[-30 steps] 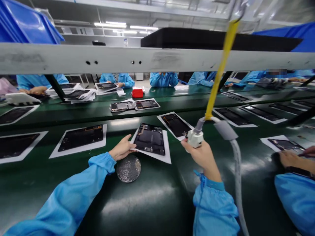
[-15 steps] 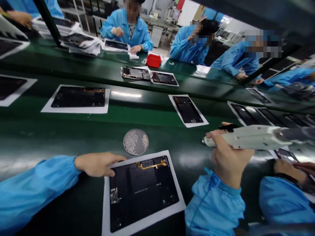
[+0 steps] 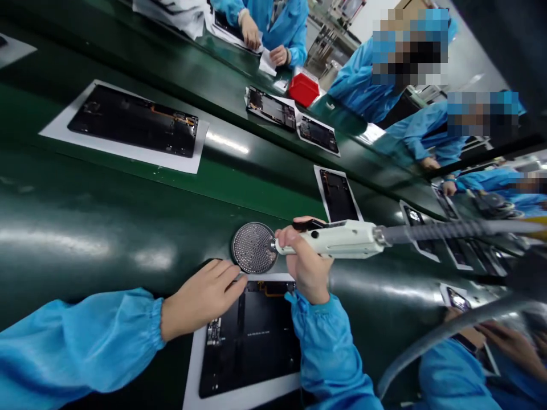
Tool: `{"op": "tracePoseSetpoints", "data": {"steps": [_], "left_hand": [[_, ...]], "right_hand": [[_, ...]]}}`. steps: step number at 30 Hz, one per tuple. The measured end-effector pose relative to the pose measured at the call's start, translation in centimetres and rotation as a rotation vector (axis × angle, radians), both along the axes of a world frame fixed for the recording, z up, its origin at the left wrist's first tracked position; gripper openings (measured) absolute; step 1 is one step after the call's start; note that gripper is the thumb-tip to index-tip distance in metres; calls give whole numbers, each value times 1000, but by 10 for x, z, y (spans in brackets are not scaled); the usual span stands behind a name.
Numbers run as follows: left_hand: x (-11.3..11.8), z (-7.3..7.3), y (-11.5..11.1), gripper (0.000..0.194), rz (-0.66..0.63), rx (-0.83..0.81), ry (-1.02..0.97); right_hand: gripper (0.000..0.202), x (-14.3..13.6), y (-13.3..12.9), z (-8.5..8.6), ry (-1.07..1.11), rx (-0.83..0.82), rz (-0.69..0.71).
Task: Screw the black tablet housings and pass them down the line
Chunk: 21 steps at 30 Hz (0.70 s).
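My right hand [image 3: 308, 267] is wrapped round a white electric screwdriver [image 3: 348, 238] held almost level. Its metal tip meets the right side of a round dimpled screw plate [image 3: 253, 247] in the view; I cannot tell whether it touches. My left hand [image 3: 209, 296] lies with fingers stretched out over the upper left corner of an opened black tablet [image 3: 256, 347], close to the plate's lower edge. The tablet rests on a white sheet [image 3: 194, 370] and shows an orange flex cable along its top. My right wrist and sleeve cover its right side.
More opened tablets lie on white sheets along the green bench, including one at upper left [image 3: 132, 119] and one behind the screwdriver [image 3: 339, 193]. A red bin [image 3: 304, 88] stands opposite. Co-workers in blue sit across and at right. A grey hose [image 3: 444, 336] curves at lower right.
My right hand has brought the screwdriver left, from beyond the tablet to the screw plate. My left hand has shifted right along the tablet's top edge. The view has tilted.
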<state>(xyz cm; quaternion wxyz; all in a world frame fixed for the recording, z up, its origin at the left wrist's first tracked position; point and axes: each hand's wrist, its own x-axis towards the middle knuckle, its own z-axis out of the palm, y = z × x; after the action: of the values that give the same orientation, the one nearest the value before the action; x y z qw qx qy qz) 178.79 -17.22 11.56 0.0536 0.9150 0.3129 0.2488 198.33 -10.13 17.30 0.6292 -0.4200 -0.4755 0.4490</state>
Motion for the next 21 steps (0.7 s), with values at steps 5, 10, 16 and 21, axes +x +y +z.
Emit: {"op": "tracePoseSetpoints", "data": {"steps": [5, 10, 16, 21], "left_hand": [[4, -3, -3, 29, 52, 105, -29], [3, -7, -3, 26, 39, 18, -7], [3, -6, -3, 25, 29, 14, 28], [3, -5, -3, 27, 39, 26, 64]], "right_hand": [[23, -4, -1, -9, -32, -22, 8], [24, -4, -4, -9, -51, -45, 45], [24, -5, -5, -9, -74, -51, 47], [23, -5, -5, -8, -91, -34, 70]]}}
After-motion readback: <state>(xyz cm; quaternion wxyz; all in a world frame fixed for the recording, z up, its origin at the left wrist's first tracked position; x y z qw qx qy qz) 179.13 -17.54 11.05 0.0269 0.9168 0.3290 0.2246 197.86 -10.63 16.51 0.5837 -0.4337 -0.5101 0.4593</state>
